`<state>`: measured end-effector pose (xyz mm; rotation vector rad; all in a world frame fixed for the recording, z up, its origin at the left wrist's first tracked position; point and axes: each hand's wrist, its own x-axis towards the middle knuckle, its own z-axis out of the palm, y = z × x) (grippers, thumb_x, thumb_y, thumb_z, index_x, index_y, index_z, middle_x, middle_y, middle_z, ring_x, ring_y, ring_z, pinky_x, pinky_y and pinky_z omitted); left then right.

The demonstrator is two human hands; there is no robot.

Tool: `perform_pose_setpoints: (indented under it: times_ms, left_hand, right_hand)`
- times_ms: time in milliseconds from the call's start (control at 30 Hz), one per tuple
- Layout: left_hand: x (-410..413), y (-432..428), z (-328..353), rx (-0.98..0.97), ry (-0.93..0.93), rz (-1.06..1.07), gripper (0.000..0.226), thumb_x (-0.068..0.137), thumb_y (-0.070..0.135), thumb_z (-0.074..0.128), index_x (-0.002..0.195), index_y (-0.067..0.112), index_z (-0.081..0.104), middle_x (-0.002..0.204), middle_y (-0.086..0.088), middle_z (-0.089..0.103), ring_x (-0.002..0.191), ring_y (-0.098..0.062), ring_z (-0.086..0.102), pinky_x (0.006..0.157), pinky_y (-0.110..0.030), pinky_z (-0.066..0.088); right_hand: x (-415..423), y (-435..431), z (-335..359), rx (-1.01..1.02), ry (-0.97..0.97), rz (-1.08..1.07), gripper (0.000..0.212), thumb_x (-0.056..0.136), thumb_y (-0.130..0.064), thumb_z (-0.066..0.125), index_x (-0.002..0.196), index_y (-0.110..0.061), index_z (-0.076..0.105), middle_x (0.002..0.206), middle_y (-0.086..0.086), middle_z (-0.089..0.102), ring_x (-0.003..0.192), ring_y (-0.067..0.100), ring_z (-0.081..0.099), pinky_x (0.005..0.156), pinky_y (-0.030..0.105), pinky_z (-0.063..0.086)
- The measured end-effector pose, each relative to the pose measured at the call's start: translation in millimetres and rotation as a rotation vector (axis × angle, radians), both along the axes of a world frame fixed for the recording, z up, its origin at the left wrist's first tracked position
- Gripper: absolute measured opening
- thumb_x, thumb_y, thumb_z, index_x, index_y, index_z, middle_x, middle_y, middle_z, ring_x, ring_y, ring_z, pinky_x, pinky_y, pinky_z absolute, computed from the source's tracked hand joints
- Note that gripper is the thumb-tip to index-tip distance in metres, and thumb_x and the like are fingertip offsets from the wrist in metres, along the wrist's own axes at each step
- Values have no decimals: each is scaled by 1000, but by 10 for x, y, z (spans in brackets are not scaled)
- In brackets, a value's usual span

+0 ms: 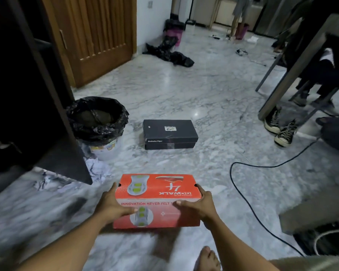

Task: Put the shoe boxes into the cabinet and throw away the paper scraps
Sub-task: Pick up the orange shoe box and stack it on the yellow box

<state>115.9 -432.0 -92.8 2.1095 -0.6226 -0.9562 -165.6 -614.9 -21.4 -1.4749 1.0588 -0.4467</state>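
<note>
1. Clamping the red shoe box (159,190) end to end: your left hand (114,204) wraps its nine o'clock end and your right hand (198,202) wraps the three o'clock end. Both thumbs are hooked across the near face, so both hands are gripping.
2. That box sits dead ahead of you, low over the marble floor (213,98). Its long axis runs nine to three, straight across your body. Whether it has left the floor, I cannot tell.
3. Here's the relation that counts: the dark cabinet (27,94) stands at ten o'clock from the box, off your left side. Your left hand is the nearer one. My read is that the box must swing left, with the left end leading.
4. Out at twelve o'clock lies the black shoe box (169,132), untouched, lid on, long axis also nine to three. It is well apart from the red one.
5. At eleven o'clock stands the bin (121,114), lined with a black bag, just beside the cabinet's corner.
6. Paper scraps (96,169) sit crumpled at the bin's foot, with a blurred second patch at the cabinet's base.
7. The count: two shoe boxes, two scrap patches, one bin nearby, one cabinet.
</note>
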Motion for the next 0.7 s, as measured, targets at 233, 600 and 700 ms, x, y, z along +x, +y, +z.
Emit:
perform_pose_setpoints:
  times_ms: [233, 600, 700]
  left_hand:
    - [-18, 940, 499, -186, 42, 162, 100, 28, 11, 103, 117, 17, 58, 98, 0, 75, 89, -19, 73, 87, -48, 58]
    - [466, 2808, 1271, -125, -111, 476, 96, 35, 15, 102, 119, 20, 56, 99, 5, 72, 90, -13, 69, 81, -32, 57]
    - [552, 3359, 1506, -90, -182, 581, 103, 31, 28, 102, 120, 25, 52, 104, 5, 70, 93, -13, 68, 87, -37, 57]
  right_hand:
    - [270, 687, 260, -41, 3, 112, 77, 46, -21, 103, 114, -14, 69, 99, 2, 79, 92, 20, 76, 82, 36, 62]
    - [1555, 1896, 582, -11, -76, 422, 95, 33, -34, 105, 117, -16, 65, 103, 5, 77, 88, 18, 76, 77, 36, 63]
    - [1983, 2255, 697, -8, -101, 533, 88, 36, -29, 105, 114, -15, 66, 102, 8, 76, 88, 20, 76, 76, 35, 63]
